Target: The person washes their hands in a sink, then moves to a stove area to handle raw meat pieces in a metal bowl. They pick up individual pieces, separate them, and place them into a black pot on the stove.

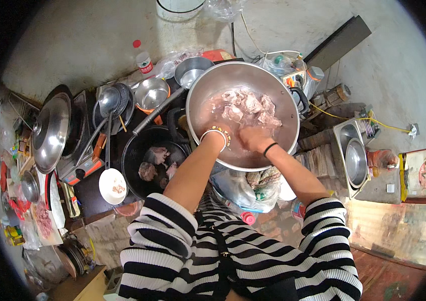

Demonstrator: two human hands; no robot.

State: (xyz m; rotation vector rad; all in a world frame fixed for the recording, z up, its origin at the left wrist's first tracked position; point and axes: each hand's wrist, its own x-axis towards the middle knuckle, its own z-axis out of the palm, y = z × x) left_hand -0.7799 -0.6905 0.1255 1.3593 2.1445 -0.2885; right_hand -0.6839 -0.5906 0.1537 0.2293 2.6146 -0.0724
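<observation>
Both my hands reach into a large metal pot [202, 82] of cloudy pinkish water. Pale chunks of raw meat [251, 104] rise above the water on the pot's far side. My left hand [217, 129], with bracelets at its wrist, is mostly under the water near the left wall. To its right, my right hand [255, 137] is bent downward, its fingertips hidden by the water, close to the meat. What either hand holds cannot be seen. Beside the pot on the left sits a deep black pot [132, 154] with several meat pieces [148, 172] in it.
A long-handled saucepan [194, 66], a metal bowl [152, 94], a ladle [109, 101] and a white bowl [112, 186] crowd the left side. Farther left leans a domed wok lid [53, 131]. A metal sink [342, 131] is at right. Plastic bags [258, 190] hang below the pot.
</observation>
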